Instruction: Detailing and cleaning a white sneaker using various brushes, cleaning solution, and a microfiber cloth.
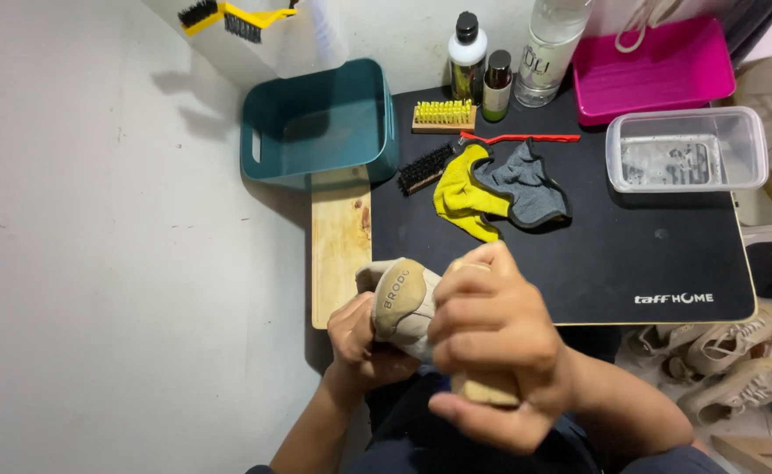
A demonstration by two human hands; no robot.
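Note:
My left hand [361, 341] grips a beige shoe [401, 301] from below, its sole and heel turned up toward me. My right hand [490, 338] is closed around a wooden-handled brush [484, 390] and presses it against the shoe's side; the bristles are hidden by my fingers. Both hands are low in the view, just in front of the black mat [614, 254].
On the mat lie a yellow and grey cloth [498, 186], a black brush [425, 168], a yellow-bristled brush [444, 115], three bottles [468, 54], a clear tub [686, 149] and a pink tray [658, 66]. A teal bin [320, 123] and wooden board [340, 237] sit left. More shoes [727, 355] lie right.

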